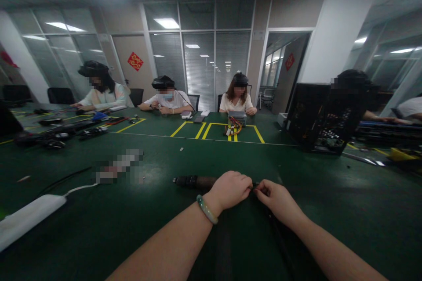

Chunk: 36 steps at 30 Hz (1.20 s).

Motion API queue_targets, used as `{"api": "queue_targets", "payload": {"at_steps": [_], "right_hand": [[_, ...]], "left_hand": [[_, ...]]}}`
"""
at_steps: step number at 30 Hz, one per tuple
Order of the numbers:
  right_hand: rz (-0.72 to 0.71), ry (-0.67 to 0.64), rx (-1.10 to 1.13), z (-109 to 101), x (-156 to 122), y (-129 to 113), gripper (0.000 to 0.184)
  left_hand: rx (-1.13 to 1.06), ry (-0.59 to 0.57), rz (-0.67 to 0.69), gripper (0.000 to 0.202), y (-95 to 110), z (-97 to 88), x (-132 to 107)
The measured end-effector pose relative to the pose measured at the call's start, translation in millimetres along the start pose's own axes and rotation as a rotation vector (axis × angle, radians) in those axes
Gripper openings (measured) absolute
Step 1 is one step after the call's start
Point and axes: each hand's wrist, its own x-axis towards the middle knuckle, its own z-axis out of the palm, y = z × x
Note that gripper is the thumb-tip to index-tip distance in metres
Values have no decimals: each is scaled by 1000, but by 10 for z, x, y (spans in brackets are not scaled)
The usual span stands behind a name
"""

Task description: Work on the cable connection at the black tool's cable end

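Note:
My left hand [231, 189] is closed in a fist over a dark rod-shaped tool [193, 181] that lies on the green table [211, 153] and sticks out to the left of the fist. A pale green bangle [206, 209] sits on that wrist. My right hand [276, 197] is closed in a pinch at the tool's right end, its fingertips touching those of the left hand. What the pinch holds is too small to make out. A thin black cable [280, 237] runs from the hands toward me.
A white power strip [28, 215] with a white cord lies at the near left. An open black computer case [316, 118] stands at the right. Across the table three people sit working, near a small box with coloured wires [234, 124]. Dark tools lie at the far left.

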Motion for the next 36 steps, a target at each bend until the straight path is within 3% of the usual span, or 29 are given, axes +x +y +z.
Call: {"api": "queue_targets", "payload": {"at_steps": [20,36], "right_hand": [[18,-23,29,-8,-4,-1,18],[-46,4,14,34,21,56,16]], "left_hand": [[-43,-30,-184,9,113,-97,-1],[-111,30,-219,5,73,42,-10]]}}
